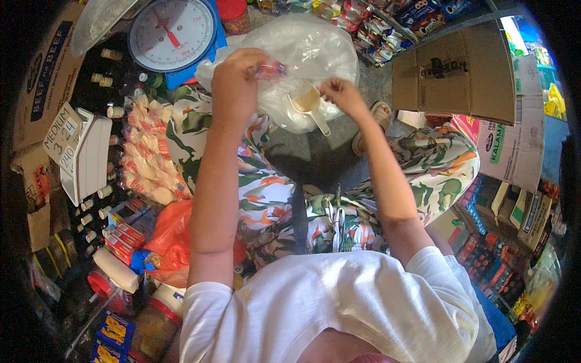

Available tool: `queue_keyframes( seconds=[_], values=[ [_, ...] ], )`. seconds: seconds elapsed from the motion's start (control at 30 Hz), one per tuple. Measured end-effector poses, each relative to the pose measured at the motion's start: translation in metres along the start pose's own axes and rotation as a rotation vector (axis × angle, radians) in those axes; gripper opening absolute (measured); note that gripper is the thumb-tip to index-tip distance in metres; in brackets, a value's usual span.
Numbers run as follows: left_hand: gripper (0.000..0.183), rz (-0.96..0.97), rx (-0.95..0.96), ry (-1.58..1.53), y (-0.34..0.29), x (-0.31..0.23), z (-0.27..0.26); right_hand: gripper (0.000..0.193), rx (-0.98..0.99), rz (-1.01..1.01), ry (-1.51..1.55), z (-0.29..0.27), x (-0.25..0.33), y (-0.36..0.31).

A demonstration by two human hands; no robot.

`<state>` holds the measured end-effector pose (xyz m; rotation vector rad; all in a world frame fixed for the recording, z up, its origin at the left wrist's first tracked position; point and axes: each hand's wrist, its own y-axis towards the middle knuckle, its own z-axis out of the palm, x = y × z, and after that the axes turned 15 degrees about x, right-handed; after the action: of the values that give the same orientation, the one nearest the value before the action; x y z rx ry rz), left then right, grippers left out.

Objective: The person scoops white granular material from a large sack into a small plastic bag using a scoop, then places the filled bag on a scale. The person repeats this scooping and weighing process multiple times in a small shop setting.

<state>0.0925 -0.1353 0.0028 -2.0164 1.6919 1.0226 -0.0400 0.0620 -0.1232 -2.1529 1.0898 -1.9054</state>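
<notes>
A big clear plastic bag [305,51] lies on the floor ahead of my knees, and a pale plastic scoop [310,104] rests in its mouth. My left hand [237,78] grips the bag's near left edge together with something small and red. My right hand [342,94] pinches the bag's rim just right of the scoop. The fingers of both hands are closed on the plastic.
A round dial scale [172,31] on a blue base stands at the upper left. Cardboard boxes [457,72] stand at the right, snack packets [148,157] and small bottles at the left, an orange bag [172,233] by my left thigh. My sandalled foot [378,118] rests near the bag.
</notes>
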Motion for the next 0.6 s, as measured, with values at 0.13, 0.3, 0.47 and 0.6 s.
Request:
queue_keyframes(
  seconds=[0.13, 0.3, 0.47, 0.6],
  values=[
    [0.028, -0.123, 0.034, -0.204, -0.002, 0.006, -0.002, 0.068, -0.103, 0.388, -0.492, 0.060, -0.100, 0.013],
    [0.031, -0.170, 0.046, -0.088, -0.002, 0.012, -0.001, 0.057, -0.188, 0.365, -0.355, 0.063, -0.115, 0.005],
    [0.029, -0.323, -0.067, -0.028, 0.000, 0.020, -0.001, 0.053, -0.174, 0.438, -0.465, 0.009, -0.064, -0.069],
    [0.033, -0.160, -0.159, -0.080, 0.001, 0.016, -0.004, 0.056, -0.199, 0.400, -0.486, -0.023, -0.027, -0.151]
  ],
)
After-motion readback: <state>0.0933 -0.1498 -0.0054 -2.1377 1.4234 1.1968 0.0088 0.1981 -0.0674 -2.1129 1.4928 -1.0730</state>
